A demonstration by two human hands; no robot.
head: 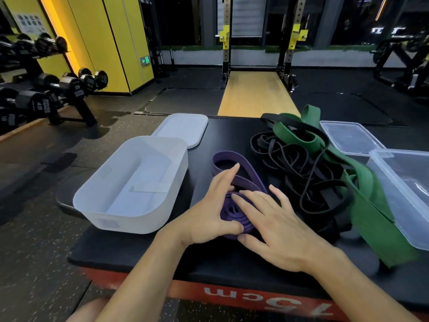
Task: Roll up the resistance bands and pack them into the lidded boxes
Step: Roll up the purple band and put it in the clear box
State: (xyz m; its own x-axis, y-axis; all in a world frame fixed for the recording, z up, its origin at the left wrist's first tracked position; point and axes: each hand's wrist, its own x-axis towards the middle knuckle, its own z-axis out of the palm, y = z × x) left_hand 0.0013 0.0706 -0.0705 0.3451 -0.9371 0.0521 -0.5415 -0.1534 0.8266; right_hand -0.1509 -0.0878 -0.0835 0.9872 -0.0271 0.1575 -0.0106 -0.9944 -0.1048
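A purple resistance band (246,165) lies on the black padded platform (209,263), its near end wound into a flat coil and its far end still a loose loop. My left hand (207,211) grips the coil from the left, thumb against its edge and index finger reaching over the loop. Straight fingers of my right hand (279,225) press down on top of the coil. An open white box (120,219) stands just left of my hands, with its white lid (183,129) behind it.
A tangle of black bands (294,163) and a wide green band (364,205) lie right of my hands. A clear container (404,194) and its clear lid (348,138) sit at the right edge. A dumbbell rack (58,89) stands on the floor at left.
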